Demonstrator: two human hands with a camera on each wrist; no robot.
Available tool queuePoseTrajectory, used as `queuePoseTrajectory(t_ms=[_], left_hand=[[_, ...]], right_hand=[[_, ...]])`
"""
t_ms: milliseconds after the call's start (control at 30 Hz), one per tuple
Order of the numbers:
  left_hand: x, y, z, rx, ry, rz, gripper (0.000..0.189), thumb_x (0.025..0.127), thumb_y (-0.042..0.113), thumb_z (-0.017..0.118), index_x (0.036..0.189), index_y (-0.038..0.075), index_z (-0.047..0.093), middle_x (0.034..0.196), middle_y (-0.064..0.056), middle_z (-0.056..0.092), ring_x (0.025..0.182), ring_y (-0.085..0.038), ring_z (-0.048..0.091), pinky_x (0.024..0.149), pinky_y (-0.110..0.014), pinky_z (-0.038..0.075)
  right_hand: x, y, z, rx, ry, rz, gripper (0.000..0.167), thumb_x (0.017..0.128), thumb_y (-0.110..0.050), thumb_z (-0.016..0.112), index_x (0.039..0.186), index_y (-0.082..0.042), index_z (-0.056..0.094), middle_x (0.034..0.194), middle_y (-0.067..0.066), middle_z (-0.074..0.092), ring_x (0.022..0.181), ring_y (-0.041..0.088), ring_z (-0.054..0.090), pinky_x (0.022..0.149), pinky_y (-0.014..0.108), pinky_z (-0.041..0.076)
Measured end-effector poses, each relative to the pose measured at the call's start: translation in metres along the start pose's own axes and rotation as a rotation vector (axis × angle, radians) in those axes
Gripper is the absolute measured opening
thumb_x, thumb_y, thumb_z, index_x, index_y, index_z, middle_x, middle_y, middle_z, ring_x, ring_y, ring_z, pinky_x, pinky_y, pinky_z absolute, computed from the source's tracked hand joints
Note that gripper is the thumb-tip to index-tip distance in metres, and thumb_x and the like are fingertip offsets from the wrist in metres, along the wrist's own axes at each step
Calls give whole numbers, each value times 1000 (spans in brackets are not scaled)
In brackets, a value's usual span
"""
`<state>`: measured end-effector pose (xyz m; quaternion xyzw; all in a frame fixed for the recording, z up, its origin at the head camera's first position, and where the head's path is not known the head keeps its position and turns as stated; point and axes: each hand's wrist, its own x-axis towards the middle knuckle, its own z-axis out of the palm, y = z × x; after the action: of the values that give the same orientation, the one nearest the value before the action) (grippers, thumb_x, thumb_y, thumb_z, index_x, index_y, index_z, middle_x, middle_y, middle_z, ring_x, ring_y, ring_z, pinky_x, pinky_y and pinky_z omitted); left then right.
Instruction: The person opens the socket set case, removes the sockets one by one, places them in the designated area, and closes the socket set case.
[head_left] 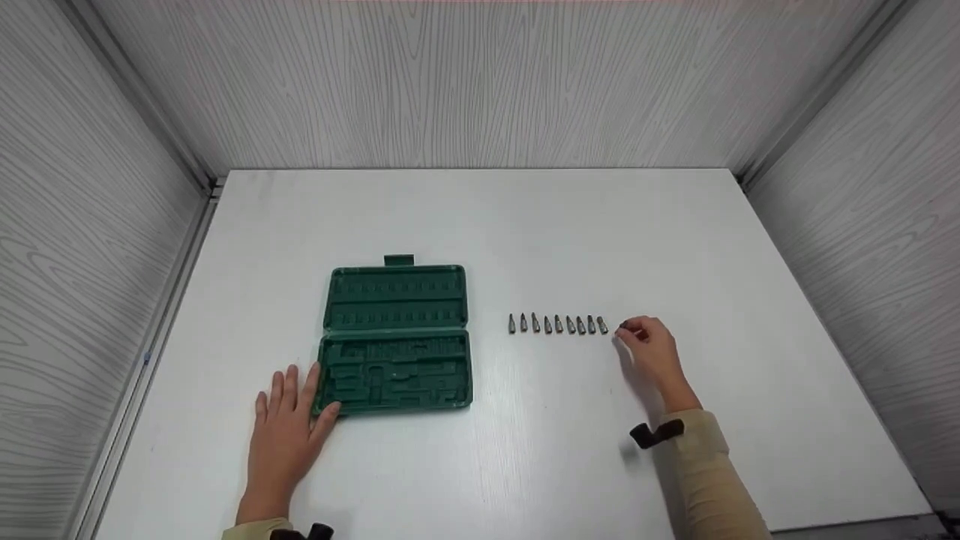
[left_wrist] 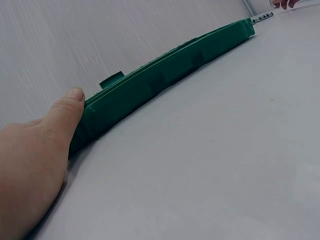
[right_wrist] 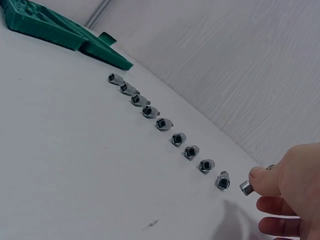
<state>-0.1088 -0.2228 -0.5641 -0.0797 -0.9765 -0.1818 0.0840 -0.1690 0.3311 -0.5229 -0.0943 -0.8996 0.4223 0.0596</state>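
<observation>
My right hand (head_left: 654,352) pinches a small metal socket bit (right_wrist: 246,187) between thumb and fingertips, at the right end of a row. Several like it make up that row, among them the nearest socket bit (right_wrist: 223,180), its square hole facing the right wrist camera. My left hand (head_left: 283,439) lies flat on the table with fingers spread along the left side of an opened green plastic case (head_left: 397,409). Its thumb (left_wrist: 75,95) rests at the rim of the case's front left corner. Moulded slots in both halves of the case hold nothing.
The white table (head_left: 555,450) carries the case left of the row. Wood-grain panels stand at the back (head_left: 480,82) and on both sides. At the back of the case's lid, a green latch tab (head_left: 399,260) sticks out.
</observation>
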Motion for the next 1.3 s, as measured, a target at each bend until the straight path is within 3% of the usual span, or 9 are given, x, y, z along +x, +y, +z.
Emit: queuePoseTrajectory(t_ms=[367, 633, 1133, 1300], left_hand=[[0, 1, 0, -9, -7, 0, 71, 93, 54, 42, 150, 21, 17, 150, -23, 20, 139, -38, 9, 109, -54, 2], [0, 1, -1, -13, -9, -1, 71, 93, 54, 43, 150, 21, 17, 149, -23, 20, 139, -38, 10, 109, -55, 3], [1, 1, -4, -9, 1, -3, 71, 92, 55, 44, 150, 21, 19, 150, -22, 20, 139, -38, 10, 109, -55, 2], [0, 0, -1, -12, -12, -10, 72, 93, 55, 43, 150, 22, 17, 151, -22, 19, 139, -38, 8, 109, -55, 1]], right_hand=[[18, 1, -3, -134, -106, -16, 18, 91, -11, 57, 99, 4, 64, 98, 17, 52, 91, 30, 49, 78, 41, 40], [25, 0, -3, -135, -142, 17, 22, 93, -13, 55, 104, 4, 63, 103, 19, 53, 94, 31, 49, 80, 42, 41], [19, -8, -7, -17, -43, 136, 24, 95, -18, 55, 111, -2, 60, 107, 16, 55, 97, 28, 51, 75, 36, 43], [16, -21, -6, 7, 1, 92, 23, 95, -20, 55, 109, -4, 62, 107, 13, 58, 94, 25, 52, 75, 34, 44]])
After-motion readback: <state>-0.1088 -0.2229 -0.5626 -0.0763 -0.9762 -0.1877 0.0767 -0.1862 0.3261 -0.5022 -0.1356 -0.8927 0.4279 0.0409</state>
